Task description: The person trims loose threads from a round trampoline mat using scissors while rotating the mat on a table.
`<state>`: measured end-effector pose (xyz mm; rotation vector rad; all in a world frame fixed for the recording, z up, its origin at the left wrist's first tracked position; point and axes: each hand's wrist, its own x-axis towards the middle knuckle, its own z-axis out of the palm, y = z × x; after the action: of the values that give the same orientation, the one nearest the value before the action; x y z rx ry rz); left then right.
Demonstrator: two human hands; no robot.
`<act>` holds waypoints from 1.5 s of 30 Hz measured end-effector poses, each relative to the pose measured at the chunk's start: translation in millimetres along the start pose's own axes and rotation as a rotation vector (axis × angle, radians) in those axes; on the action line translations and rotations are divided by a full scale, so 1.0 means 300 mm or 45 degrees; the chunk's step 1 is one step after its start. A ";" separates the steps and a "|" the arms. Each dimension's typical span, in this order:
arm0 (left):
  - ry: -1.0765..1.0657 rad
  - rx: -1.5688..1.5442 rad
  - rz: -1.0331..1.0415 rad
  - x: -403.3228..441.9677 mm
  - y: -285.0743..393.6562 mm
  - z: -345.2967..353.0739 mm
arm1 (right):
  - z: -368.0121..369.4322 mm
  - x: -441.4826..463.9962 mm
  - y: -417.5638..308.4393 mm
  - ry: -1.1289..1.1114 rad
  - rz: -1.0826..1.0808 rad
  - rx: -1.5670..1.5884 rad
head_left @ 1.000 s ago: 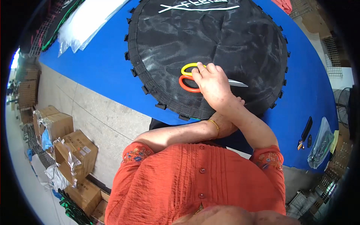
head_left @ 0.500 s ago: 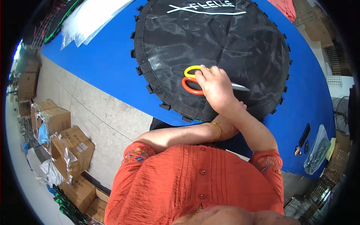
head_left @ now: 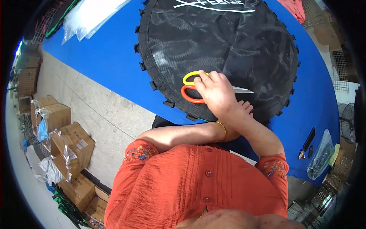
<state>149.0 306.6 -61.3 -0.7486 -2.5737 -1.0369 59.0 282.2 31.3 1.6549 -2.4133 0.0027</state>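
A pair of scissors (head_left: 193, 100) with one yellow and one orange handle loop lies over the near part of a round black mat (head_left: 190, 45). My right hand (head_left: 218, 93) grips it around the handles and pivot, and the silver blades point right. Below, my left forearm crosses under my right wrist. Fingers of my left hand (head_left: 246, 107) show beyond that wrist, stretched out on the mat's near edge; the palm is mostly hidden. Black tabs line the mat's rim, and white lettering marks its far part.
The mat rests on a blue table (head_left: 103, 72). Clear plastic sheets (head_left: 89, 19) lie at the far left. On the right are a black object (head_left: 309, 138) and a plastic bag (head_left: 320, 154). Cardboard boxes (head_left: 78, 147) stand on the floor at left, and a fan (head_left: 347, 122) stands at right.
My right hand and the scissors have shifted slightly left and toward me over the mat. More of my left fingers shows beside my right wrist. The whole view has moved a little.
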 end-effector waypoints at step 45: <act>-0.324 0.452 0.222 0.021 0.042 -0.159 | -0.009 -0.610 0.775 -0.296 1.304 -0.381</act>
<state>153.2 283.1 -17.6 -1.0362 -2.7299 -0.4384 -91.9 536.8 29.3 0.1969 -2.9498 -0.3756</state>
